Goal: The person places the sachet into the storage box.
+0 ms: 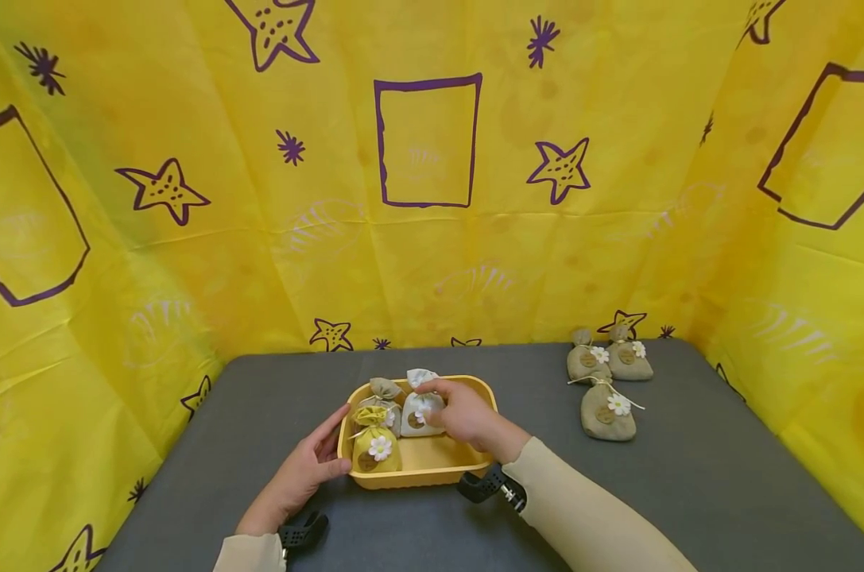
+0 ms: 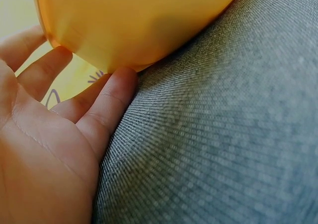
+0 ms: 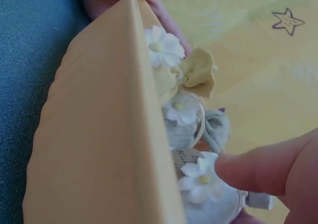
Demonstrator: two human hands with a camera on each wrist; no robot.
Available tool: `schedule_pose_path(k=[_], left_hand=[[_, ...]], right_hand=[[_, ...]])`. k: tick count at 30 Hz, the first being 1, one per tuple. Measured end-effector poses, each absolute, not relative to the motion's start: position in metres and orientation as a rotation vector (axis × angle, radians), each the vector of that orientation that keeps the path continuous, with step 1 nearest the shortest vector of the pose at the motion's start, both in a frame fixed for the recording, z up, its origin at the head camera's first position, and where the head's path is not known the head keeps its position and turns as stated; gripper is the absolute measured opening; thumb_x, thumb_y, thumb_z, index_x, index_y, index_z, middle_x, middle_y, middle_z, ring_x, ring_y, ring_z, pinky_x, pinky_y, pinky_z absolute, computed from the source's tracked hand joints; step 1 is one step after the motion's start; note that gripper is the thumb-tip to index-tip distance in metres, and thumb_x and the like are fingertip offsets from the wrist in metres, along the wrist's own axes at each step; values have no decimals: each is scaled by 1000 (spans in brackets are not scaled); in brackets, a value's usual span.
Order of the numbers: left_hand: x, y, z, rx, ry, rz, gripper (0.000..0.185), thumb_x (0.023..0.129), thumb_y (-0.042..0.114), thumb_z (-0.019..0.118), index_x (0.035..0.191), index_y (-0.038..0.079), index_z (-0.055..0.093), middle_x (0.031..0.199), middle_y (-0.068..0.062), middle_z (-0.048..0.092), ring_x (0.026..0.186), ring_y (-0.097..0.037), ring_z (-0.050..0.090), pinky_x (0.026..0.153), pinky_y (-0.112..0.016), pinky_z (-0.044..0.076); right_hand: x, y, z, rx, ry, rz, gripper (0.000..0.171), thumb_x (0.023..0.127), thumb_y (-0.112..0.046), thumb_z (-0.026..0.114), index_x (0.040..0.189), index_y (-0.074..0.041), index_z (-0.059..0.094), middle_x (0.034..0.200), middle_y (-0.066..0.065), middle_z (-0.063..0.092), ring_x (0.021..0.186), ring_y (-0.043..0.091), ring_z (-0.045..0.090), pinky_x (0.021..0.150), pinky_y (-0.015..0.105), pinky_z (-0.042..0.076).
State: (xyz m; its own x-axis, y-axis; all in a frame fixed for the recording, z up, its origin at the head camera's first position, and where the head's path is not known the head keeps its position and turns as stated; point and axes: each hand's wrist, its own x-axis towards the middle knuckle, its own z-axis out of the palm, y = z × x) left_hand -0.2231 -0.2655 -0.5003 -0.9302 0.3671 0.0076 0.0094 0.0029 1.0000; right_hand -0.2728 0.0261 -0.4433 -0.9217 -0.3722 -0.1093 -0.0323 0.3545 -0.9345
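One pouch (image 1: 386,391) half behind another (image 1: 374,433)

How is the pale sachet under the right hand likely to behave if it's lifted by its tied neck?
The pale sachet looks like soft cloth, so it will probably sag and swing rather than stay stiff. Its paper daisy seems delicate; the right hand could crush it. Seemingly light, and packed beside the yellow sachet in the tray, it may snag the neighbours' ties.

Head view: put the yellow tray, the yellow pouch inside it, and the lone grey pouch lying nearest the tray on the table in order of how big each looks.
1. Yellow tray, clearly largest.
2. and 3. Grey pouch and yellow pouch look about alike; no ranking between them.
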Motion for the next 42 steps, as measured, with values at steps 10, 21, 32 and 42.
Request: schedule_pose_path(k=[10,21,32,42], left_hand=[[-224,-264,-502,379,2045,1996,84,95,12,70,160,9,17,164,-13,14,146,-29,21,103,-25,40],[-225,-266,-500,363,2073,1981,84,95,12,70,160,9,18,164,-15,12,145,-32,22,102,-26,41],[-224,-267,-499,310,2094,1981,83,95,11,70,160,10,19,164,-13,13,145,-29,21,101,-24,41],[-224,-263,-500,343,2074,1982,82,96,11,69,160,8,18,164,-14,11,146,-25,20,102,-23,39]], right_hand=[[-259,52,-431,-269,2345,-1748,54,79,-4,81,130,-15,67,147,15,44,128,41,47,80,45,56],[-236,110,-419,-395,2315,-2097,58,82,-6,82,136,-11,61,142,9,54,136,34,41,100,53,45],[-216,165,-422,-487,2393,-2071,57,88,-7,77,139,-2,54,143,17,51,135,37,43,92,31,51],[-200,221,-434,-369,2476,-2092,52,92,-6,72,140,0,53,136,-2,57,129,21,50,89,22,50]])
